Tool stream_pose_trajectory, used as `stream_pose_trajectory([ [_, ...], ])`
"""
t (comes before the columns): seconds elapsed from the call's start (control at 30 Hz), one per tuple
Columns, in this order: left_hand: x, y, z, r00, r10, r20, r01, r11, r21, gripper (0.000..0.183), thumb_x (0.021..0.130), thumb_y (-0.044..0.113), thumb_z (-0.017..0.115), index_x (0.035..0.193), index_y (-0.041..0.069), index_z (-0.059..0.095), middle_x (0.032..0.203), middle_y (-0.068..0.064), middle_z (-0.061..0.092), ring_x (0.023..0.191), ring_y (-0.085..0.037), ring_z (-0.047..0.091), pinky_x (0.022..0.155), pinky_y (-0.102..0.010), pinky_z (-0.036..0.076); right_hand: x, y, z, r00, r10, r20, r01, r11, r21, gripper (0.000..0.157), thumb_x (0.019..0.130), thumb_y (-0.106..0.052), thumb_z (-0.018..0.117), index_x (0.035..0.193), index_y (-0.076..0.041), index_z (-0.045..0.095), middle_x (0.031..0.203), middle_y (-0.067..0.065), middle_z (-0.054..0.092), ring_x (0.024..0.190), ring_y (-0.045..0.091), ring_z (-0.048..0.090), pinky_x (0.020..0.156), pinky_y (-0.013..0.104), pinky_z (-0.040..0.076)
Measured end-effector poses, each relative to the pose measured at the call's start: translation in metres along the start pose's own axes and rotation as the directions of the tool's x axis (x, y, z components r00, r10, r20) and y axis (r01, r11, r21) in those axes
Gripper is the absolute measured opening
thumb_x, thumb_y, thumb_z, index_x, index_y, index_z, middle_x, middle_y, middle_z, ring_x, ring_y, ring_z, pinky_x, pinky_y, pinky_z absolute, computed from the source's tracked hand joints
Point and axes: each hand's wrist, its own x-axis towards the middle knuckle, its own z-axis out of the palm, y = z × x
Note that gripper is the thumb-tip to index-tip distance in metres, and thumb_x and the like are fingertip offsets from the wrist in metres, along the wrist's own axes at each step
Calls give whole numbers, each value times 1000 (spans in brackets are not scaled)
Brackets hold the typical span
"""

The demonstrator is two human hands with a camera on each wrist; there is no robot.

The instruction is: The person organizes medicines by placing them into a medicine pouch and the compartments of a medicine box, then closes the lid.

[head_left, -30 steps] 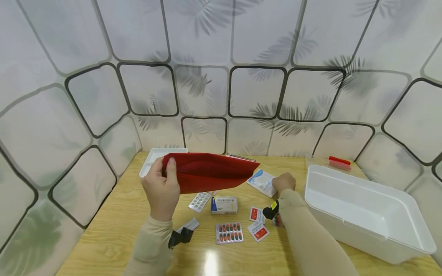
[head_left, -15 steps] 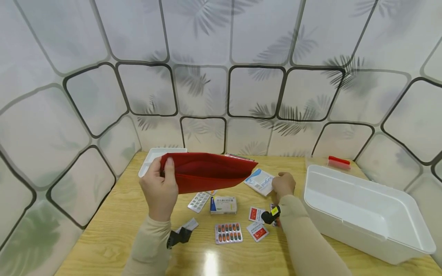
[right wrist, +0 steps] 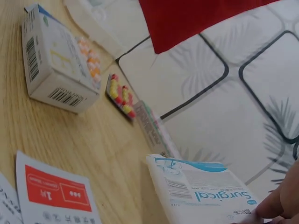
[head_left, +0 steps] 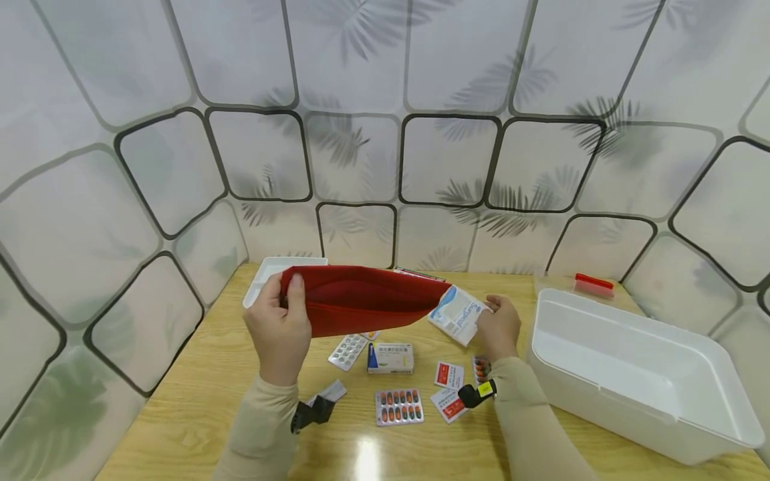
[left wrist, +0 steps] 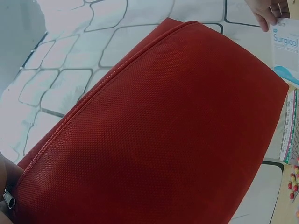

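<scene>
In the head view my left hand grips the left end of a red zip pouch, thumb in front, its mouth gaping. The zip pull shows by that hand in the left wrist view. My right hand pinches the edge of a white and blue packet marked "Surgical". In the right wrist view this packet is tilted, its print upside down. Its far corner appears beside the pouch's right tip in the head view; whether they touch I cannot tell.
A white carton stands mid-table, with blister packs and red-and-white sachets around it. To the right is a deep white bin, with a red-topped clear item behind it. A white tray lies back left.
My right hand has raised the Surgical packet off the table and turned it, bringing it near the pouch's right end. The left hand and pouch have barely moved.
</scene>
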Motion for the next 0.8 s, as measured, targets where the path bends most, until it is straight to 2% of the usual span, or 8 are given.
stream_pose_trajectory([
  [0.2, 0, 0, 0, 1000, -4, -1, 4, 1000, 3, 22, 97, 15, 55, 94, -1, 69, 83, -8, 71, 70, -18, 66, 60, -12, 49, -8, -9, -2, 999, -54, -2, 54, 998, 21, 41, 87, 3, 42, 126, 0, 57, 117, 15, 61, 98, 24, 56, 73, 25, 45],
  [0.3, 0, 1, 0, 1000, 1, -5, -1, 1000, 6, 21, 97, 15, 56, 93, -1, 69, 82, -8, 71, 69, -17, 65, 58, -12, 48, -12, -13, -2, 997, -68, 44, 63, 992, 107, 38, 90, 3, 44, 126, 1, 57, 117, 16, 59, 94, 22, 55, 67, 23, 50],
  [0.47, 0, 2, 0, 1000, -1, -13, 2, 1000, 9, 19, 96, 13, 57, 90, -1, 69, 80, -9, 70, 67, -16, 64, 56, -12, 46, -15, -13, 0, 987, -113, 111, 83, 966, 245, 33, 93, 1, 46, 125, 5, 55, 113, 18, 56, 90, 19, 54, 73, 31, 56],
  [0.57, 0, 1, 1, 1000, -2, -13, 2, 1000, 12, 19, 96, 13, 57, 88, -1, 68, 79, -9, 70, 66, -16, 64, 55, -12, 46, -14, -13, 0, 981, -155, 112, 124, 961, 247, 28, 94, 0, 48, 120, 6, 57, 108, 18, 57, 89, 19, 57, 76, 33, 56],
  [0.8, -1, -2, 5, 1000, 6, 3, -6, 1000, 27, 21, 97, 15, 56, 89, -1, 68, 78, -7, 70, 65, -15, 63, 53, -13, 46, -15, -14, -5, 955, -276, 105, 247, 941, 232, 18, 94, -1, 56, 109, 7, 61, 103, 20, 61, 91, 24, 61, 77, 30, 55],
])
